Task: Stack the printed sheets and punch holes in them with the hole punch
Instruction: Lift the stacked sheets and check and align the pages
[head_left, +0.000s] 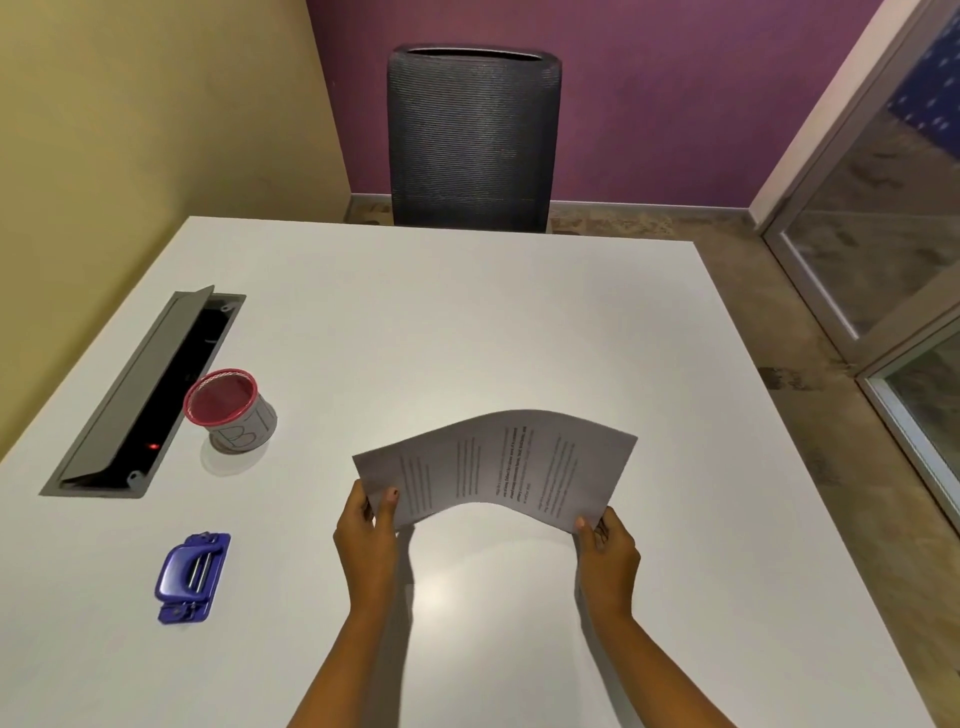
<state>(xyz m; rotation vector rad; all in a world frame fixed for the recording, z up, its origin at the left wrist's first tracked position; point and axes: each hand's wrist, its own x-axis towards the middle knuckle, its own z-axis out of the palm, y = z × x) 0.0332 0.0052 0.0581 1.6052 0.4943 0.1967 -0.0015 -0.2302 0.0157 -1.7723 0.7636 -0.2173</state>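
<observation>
The printed sheets are white pages with lines of black text, held together above the white table and bowed upward in the middle. My left hand pinches their near left corner. My right hand pinches their near right corner. A blue hole punch lies flat on the table well to the left of my left hand, untouched.
A red mesh cup with a paper label stands left of centre. An open grey cable tray is sunk into the table along the left side. A dark mesh chair stands behind the far edge. A glass partition is at right.
</observation>
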